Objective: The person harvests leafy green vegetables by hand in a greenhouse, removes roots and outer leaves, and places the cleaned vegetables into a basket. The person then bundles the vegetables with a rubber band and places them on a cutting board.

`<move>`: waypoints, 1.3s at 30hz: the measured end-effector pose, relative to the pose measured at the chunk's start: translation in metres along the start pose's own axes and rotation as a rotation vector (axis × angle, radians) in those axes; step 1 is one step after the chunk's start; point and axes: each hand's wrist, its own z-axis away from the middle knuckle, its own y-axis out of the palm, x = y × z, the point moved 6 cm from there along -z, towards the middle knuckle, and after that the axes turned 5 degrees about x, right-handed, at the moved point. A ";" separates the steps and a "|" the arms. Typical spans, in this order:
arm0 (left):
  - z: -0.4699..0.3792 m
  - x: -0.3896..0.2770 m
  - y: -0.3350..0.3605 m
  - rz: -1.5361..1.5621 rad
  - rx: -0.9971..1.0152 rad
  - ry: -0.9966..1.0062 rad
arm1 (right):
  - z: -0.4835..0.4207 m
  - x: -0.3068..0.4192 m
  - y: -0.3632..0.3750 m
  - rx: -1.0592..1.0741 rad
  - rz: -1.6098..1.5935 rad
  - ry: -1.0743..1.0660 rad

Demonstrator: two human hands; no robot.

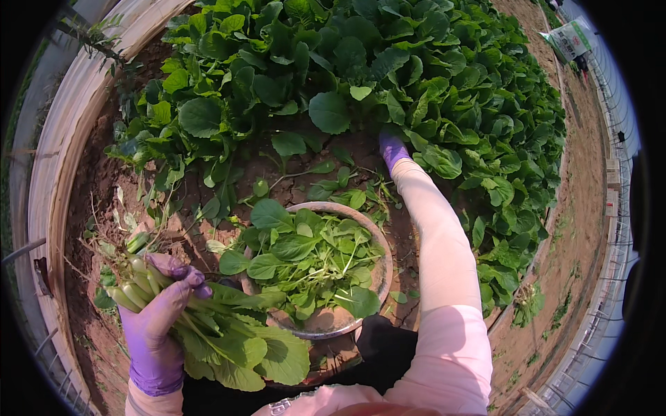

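Note:
In a purple glove, my left hand (161,317) grips a bunch of leafy greens (234,343) by its pale stalks, roots pointing up and left, leaves spreading to the right. My right arm reaches forward, and my right hand (393,148), also in a purple glove, is at the base of the standing green plants (416,93). Leaves hide its fingers, so what they hold does not show. Between my arms sits a round basin (384,275) with loose picked leaves (312,249) inside.
Uprooted leaves and stems (333,187) lie on the brown soil (192,192) beyond the basin. Plastic sheeting (57,171) walls the left side. At right, another bunch of greens (528,304) lies along a dirt path (577,223); a printed sack (570,40) stands farther off.

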 end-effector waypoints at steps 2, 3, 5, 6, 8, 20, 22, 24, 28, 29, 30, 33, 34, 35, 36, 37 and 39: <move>-0.005 0.001 0.004 0.003 0.008 -0.019 | -0.010 -0.008 0.000 0.044 0.001 0.046; -0.007 0.001 0.007 0.005 0.012 -0.024 | -0.013 -0.012 0.001 0.059 0.000 0.063; -0.011 0.003 0.008 0.018 0.015 -0.028 | -0.019 -0.016 0.002 0.078 -0.001 0.091; -0.013 0.004 0.008 0.025 0.017 -0.031 | -0.021 -0.017 0.003 0.085 -0.003 0.100; -0.015 0.007 0.008 0.014 0.018 -0.030 | -0.023 -0.020 0.006 0.102 -0.004 0.113; -0.009 0.003 0.004 -0.088 0.013 -0.044 | -0.015 -0.011 0.001 0.143 -0.033 0.122; -0.004 0.002 0.005 -0.070 0.028 -0.022 | -0.003 0.010 -0.006 0.144 -0.038 0.093; 0.004 0.000 0.006 -0.040 0.039 -0.010 | 0.013 0.020 -0.008 0.155 -0.109 0.070; 0.020 -0.002 0.009 -0.061 0.068 0.049 | 0.063 -0.002 0.015 0.232 -0.447 -0.126; 0.023 -0.001 0.011 -0.036 0.100 0.045 | 0.078 -0.003 0.025 0.253 -0.425 -0.263; 0.030 0.001 0.005 -0.010 0.076 0.048 | 0.106 -0.002 -0.019 0.167 -0.693 -0.168; 0.045 0.000 0.009 0.001 0.182 0.078 | 0.190 -0.026 -0.099 -0.101 -1.070 -0.147; 0.053 -0.001 0.015 0.016 0.235 0.084 | 0.221 -0.028 -0.119 -0.069 -1.412 -0.199; 0.059 -0.003 0.021 0.033 0.290 0.102 | 0.251 -0.032 -0.143 -0.050 -1.749 -0.261; 0.066 -0.002 0.025 0.045 0.350 0.113 | 0.280 -0.035 -0.167 -0.029 -2.084 -0.336; 0.071 0.001 0.027 0.055 0.402 0.123 | 0.305 -0.034 -0.192 -0.029 -2.199 -0.398; 0.083 0.003 0.038 -0.025 0.519 0.127 | 0.349 -0.033 -0.228 -0.135 -2.354 -0.522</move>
